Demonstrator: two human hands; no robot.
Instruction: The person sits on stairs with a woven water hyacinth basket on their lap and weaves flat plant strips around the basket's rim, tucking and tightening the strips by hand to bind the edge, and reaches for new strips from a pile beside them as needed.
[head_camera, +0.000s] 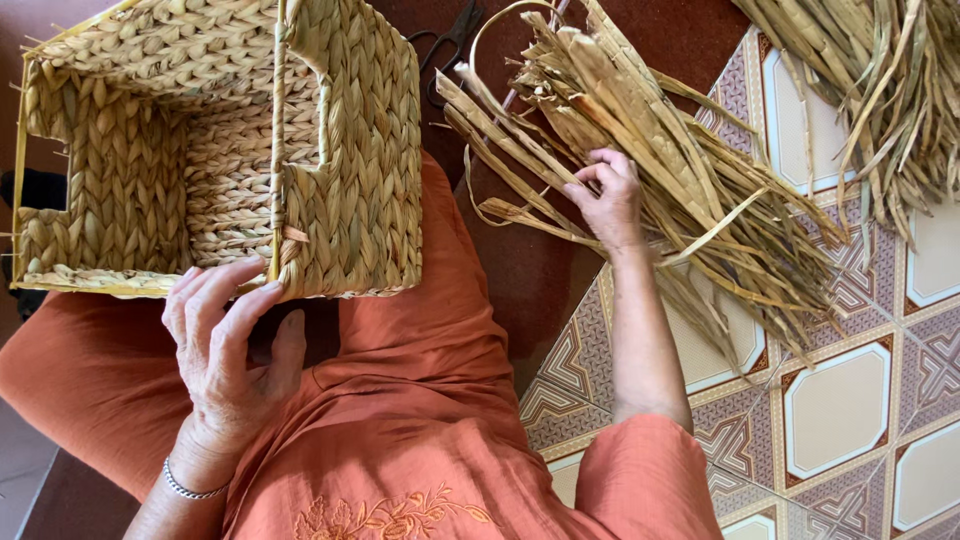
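The left hand (228, 345) curls its fingers over the near rim of one woven basket (355, 170), thumb apart below, steadying it on the lap. The right hand (608, 198) reaches out to a bundle of dried leaf strips (650, 150) on the floor, fingers bent and pinching among the strips; how many it has hold of I cannot tell. The basket lies tipped with its opening toward the camera, holding nothing visible inside. A second heap of strips (880, 90) lies further right on the patterned tiles (840, 410). One pair of dark scissors (455, 45) lies beyond the basket. A silver bracelet (190, 490) circles the left wrist.
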